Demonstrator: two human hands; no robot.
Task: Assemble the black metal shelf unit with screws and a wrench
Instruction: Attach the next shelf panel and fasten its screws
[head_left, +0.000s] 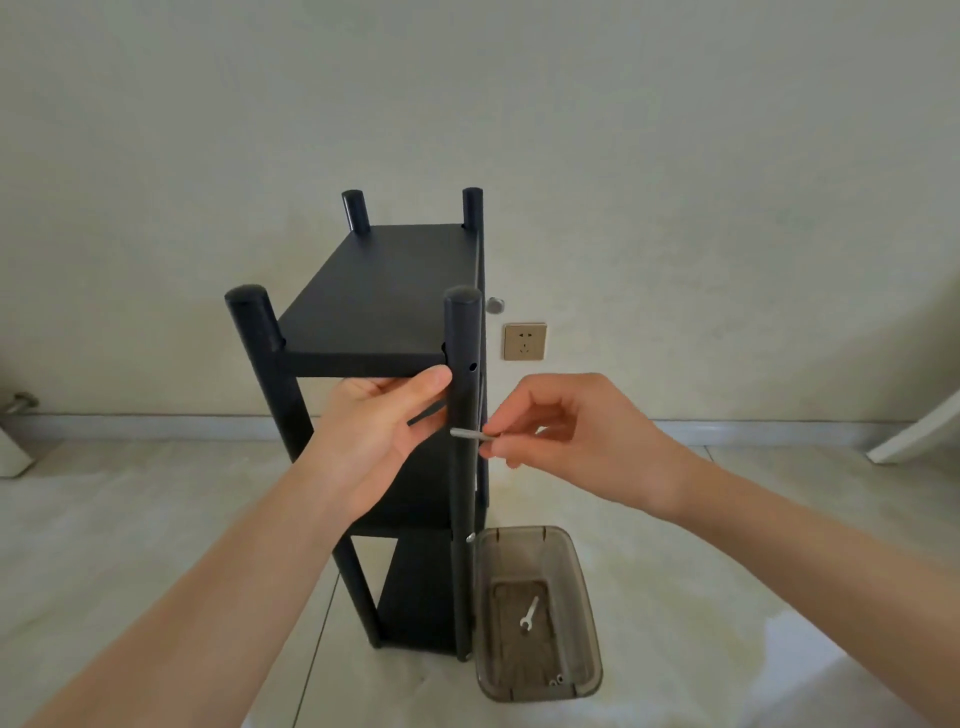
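Black metal shelf unit (384, 312) stood upright on the tiled floor (727, 597), its long axis vertical, four round posts rising above the top shelf board. We noted the unit just in front of a pale wall (519, 104), with a wall socket (524, 341) to its right.

Our left hand (379, 431) gripped the front edge of the top shelf from below, thumb lying along the edge, fingers curled under it beside the near right post (462, 364). An empty screw hole (472, 367) showed in that post just above thumb level.

Our right hand (566, 436) pinched a silver screw (470, 434) between thumb and forefinger. The screw lay horizontal, its free end pointing left and meeting the near right post lower down than the empty hole; we could not tell whether it had entered the post.

A translucent brown tray (587, 597) sat on the floor just right of the unit's base. Inside it lay a small silver wrench (529, 614), angled with its open jaw toward us, and a couple of small fasteners (556, 680) at the near wall.
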